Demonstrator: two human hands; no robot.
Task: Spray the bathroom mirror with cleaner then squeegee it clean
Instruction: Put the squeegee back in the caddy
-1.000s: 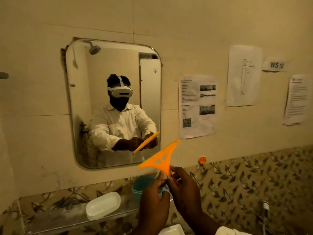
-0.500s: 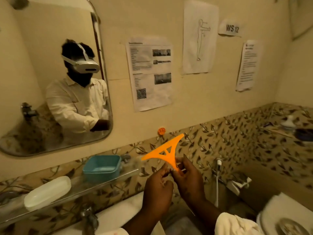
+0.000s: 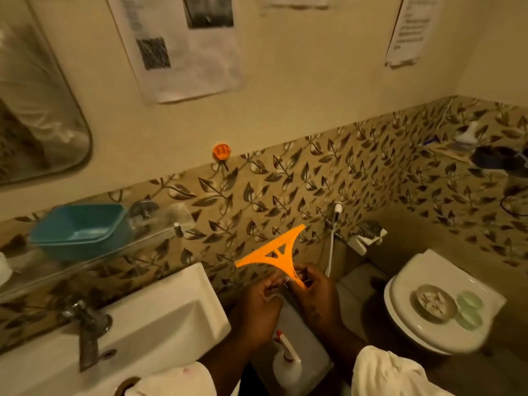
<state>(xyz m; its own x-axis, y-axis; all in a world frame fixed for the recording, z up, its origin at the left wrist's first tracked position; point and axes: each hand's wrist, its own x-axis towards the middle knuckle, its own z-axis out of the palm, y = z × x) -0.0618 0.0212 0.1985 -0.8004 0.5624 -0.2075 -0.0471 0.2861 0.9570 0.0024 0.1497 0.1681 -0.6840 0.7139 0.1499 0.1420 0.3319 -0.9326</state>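
Both hands grip the handle of an orange T-shaped squeegee [image 3: 271, 254], its blade pointing up and left. My left hand [image 3: 258, 307] holds the handle from the left and my right hand [image 3: 317, 292] from the right, in the air between the sink and the toilet. A white spray bottle [image 3: 285, 364] with a red-tipped nozzle stands below my hands on a white surface. Only the lower right corner of the mirror [image 3: 43, 110] shows at the far left.
A white sink [image 3: 160, 318] with a metal tap [image 3: 87, 324] sits at lower left. Above it a glass shelf [image 3: 94, 258] carries a teal tub [image 3: 80, 227]. The closed toilet [image 3: 434, 301] at right bears small dishes. An orange hook [image 3: 221, 151] and papers are on the wall.
The view has swung down and right, so the mirror slid off to the left and the sink, toilet and spray bottle came into sight. Both hands still hold the squeegee, now lower.
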